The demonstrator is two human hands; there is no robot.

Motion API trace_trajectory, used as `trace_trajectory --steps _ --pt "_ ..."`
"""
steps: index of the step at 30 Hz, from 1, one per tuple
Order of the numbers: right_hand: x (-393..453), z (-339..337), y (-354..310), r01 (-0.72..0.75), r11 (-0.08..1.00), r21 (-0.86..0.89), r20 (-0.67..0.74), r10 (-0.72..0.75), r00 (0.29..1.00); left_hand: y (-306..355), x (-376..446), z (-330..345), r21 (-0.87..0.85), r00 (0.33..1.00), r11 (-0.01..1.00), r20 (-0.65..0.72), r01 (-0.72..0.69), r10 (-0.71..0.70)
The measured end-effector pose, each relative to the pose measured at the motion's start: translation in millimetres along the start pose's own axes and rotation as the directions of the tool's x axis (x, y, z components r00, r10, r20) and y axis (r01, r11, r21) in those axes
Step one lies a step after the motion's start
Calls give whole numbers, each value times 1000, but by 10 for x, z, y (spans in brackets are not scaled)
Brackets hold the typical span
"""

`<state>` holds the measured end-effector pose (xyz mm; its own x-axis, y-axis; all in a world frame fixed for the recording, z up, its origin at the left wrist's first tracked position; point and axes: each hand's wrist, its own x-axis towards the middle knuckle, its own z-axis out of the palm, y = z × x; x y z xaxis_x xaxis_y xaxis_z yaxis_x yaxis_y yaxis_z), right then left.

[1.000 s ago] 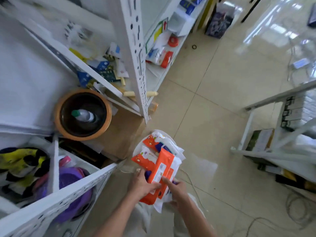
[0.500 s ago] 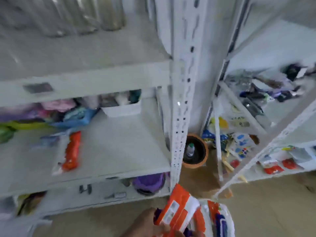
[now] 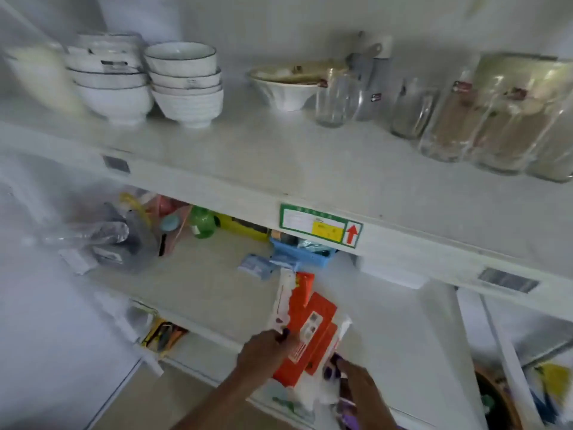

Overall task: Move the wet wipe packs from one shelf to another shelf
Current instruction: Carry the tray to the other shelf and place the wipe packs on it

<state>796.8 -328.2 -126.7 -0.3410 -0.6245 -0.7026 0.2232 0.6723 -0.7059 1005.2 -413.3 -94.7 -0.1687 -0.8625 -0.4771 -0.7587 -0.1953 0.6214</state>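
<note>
Both hands grip a bundle of wet wipe packs over the middle shelf; count unclear. Left hand and right hand fingers curl around it. Upper shelf: two bowl stacks.

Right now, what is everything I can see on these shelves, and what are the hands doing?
Bowls: two stacks, white with dark rims, upper shelf, left.
Wide bowl: one, white, upper shelf, middle.
Glass jars: several, clear, upper shelf, right.
Shelf label: one, green and yellow with a red arrow, on the upper shelf's front edge.
Green bottle: one, lower shelf, at the back.
Blue tray: one, lower shelf, under the label.
Wet wipe packs: a bundle, orange and white, on the lower shelf's front.
Left hand: grips the bundle's left side.
Right hand: holds its right side.
</note>
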Motion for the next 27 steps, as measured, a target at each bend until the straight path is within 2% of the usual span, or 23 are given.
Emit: trace_trajectory --steps 2,4,5,7,9,11,12,13,15,16,17,18,20,21,22,23,24,25,26,27 --pt "138 173 -376 20 998 59 -44 -18 999 194 255 -179 -225 1000 974 25 16 -11" --pt "194 158 -677 110 984 138 -128 -93 987 357 417 -234 -439 1000 898 15 24 -19" --pt "155 155 -727 186 958 219 -151 -156 976 399 500 -223 -543 1000 839 -8 20 -29" --pt "172 13 -628 314 862 399 -276 -213 937 410 590 -111 -687 998 724 34 65 -57" --pt "156 -254 -482 385 796 467 -414 -188 891 336 603 189 -718 998 693 28 62 -60" --pt "120 -527 -113 339 748 571 -434 -75 898 250 563 499 -634 995 773 -87 -20 -46" --pt "-21 -674 171 321 729 604 -399 -72 914 213 517 653 -603 987 795 -156 -61 -42" --pt "14 -798 411 304 722 622 -433 -6 901 164 444 813 -591 974 802 -220 -88 -56" --pt "-132 -966 750 231 737 635 -338 -4 941 78 167 1090 -610 950 785 -296 -108 -100" --pt "-147 -1044 880 193 724 663 -155 -119 981 14 21 1243 -602 952 791 -292 -111 -89" --pt "-161 -1147 1133 244 698 674 -139 -204 969 -20 -139 1386 -576 963 812 -260 -96 -71" --pt "-151 -1359 1552 203 649 733 -134 -154 979 -76 -274 1568 -549 981 834 -187 -55 -58" --pt "-245 -1685 2217 231 466 854 -240 -41 970 -115 -469 1810 -536 995 839 52 100 -85" --pt "-455 -1809 2461 297 404 865 -355 75 932 -106 -570 1965 -523 984 841 168 143 -62" --pt "-749 -1889 2483 332 415 847 -443 208 872 -55 -669 2097 -506 969 851 246 140 -13" --pt "-860 -1884 2493 264 441 858 -395 236 888 -2 -759 2221 -471 949 874 314 121 38" --pt "-1195 -1865 2370 183 503 845 -389 342 855 72 -839 2355 -434 923 895 376 100 79" --pt "-1284 -1936 2651 107 528 842 -385 449 806 134 -899 2486 -401 897 912 430 84 107" --pt "-1382 -1983 2834 57 492 869 -337 504 796 211 -945 2622 -366 871 928 477 74 119" --pt "-1423 -2034 2998 37 506 862 -354 548 757 288 -979 2758 -324 848 944 515 60 123"
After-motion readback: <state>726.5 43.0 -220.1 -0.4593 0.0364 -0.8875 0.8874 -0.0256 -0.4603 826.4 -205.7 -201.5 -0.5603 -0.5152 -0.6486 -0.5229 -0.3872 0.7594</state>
